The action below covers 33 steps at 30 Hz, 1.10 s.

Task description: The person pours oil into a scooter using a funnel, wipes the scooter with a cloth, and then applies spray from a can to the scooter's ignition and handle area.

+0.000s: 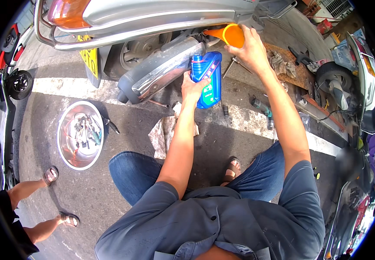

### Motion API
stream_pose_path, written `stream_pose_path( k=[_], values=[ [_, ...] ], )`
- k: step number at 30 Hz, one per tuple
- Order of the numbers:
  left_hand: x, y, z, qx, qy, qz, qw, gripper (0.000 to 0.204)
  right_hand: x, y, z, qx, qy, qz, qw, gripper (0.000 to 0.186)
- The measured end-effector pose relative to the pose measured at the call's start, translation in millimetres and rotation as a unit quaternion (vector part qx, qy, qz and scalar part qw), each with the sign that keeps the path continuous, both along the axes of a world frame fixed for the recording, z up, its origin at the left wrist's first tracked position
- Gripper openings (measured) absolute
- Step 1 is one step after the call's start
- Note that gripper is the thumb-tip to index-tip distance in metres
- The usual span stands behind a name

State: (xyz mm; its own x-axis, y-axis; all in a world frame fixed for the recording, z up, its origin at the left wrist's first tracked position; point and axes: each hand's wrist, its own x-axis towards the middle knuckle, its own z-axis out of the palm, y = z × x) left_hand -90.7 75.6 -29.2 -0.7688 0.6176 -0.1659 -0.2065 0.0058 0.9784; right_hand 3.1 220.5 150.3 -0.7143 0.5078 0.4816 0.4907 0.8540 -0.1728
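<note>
My left hand (192, 89) is closed round a blue oil bottle (211, 86), held upright in front of me beside the scooter's silver exhaust muffler (161, 69). In my right hand (250, 51) is an orange funnel (234, 36), gripped at its wide end. The funnel's narrow spout points left, to the underside of the grey scooter (161, 17), near the front end of the muffler. Whether the spout sits inside an opening is too small to tell. The scooter's rear wheel (137, 50) shows behind the muffler.
A steel bowl (63, 134) of tools stands on the ground at left, a screwdriver (111, 125) beside it. A stained rag (159, 135) lies before my knees. A green power tool (267, 112) rests at right, near another scooter (367, 73). Another person's sandalled feet (68, 220) are at lower left.
</note>
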Motion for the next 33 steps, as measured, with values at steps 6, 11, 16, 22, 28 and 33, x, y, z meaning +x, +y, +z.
stream_pose_path(
  k=[6,11,16,22,28,33],
  values=[
    [-1,1,-4,-0.006,0.014,0.001,1.0,0.073,0,0,0,-0.001,-0.002,-0.004,1.0,0.091],
    [-2,4,-10,-0.022,0.033,0.002,0.999,0.075,2,0,1,0.007,0.001,0.001,1.0,0.091],
    [1,4,-10,-0.031,0.023,-0.001,0.999,0.081,3,1,-1,0.005,0.009,0.004,1.0,0.092],
    [3,4,-9,-0.038,0.034,-0.007,0.999,0.081,5,2,2,0.005,0.01,0.006,1.0,0.092],
    [6,7,-8,-0.034,0.028,-0.013,0.999,0.082,8,8,1,0.001,0.009,0.011,1.0,0.091],
    [6,9,-14,-0.041,0.041,-0.018,0.998,0.083,9,8,3,0.0,0.004,0.005,1.0,0.092]
  ],
)
